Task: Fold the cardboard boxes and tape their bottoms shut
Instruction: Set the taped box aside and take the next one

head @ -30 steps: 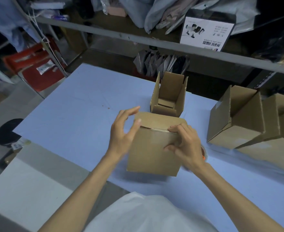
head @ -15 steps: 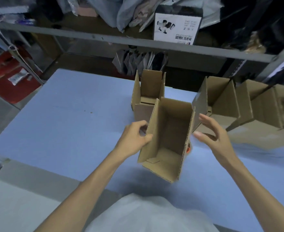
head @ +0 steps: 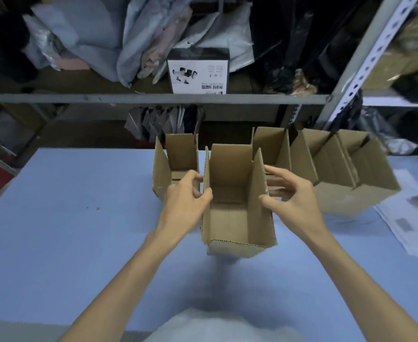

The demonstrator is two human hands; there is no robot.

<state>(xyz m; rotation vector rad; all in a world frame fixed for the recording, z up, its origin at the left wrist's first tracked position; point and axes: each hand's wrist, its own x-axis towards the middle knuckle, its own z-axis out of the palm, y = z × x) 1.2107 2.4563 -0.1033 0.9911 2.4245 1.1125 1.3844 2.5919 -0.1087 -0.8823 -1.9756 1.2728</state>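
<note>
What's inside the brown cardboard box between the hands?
Only bare cardboard. The open-topped brown cardboard box shows its inner walls and the folded bottom flaps, with no contents visible. Its underside faces away from the camera, so any tape there is hidden.

Box (head: 237, 218) underside out of sight.

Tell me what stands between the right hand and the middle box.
Nothing visible: the right hand is at the right wall of the box, with no object between. The left hand grips its left wall.
</note>
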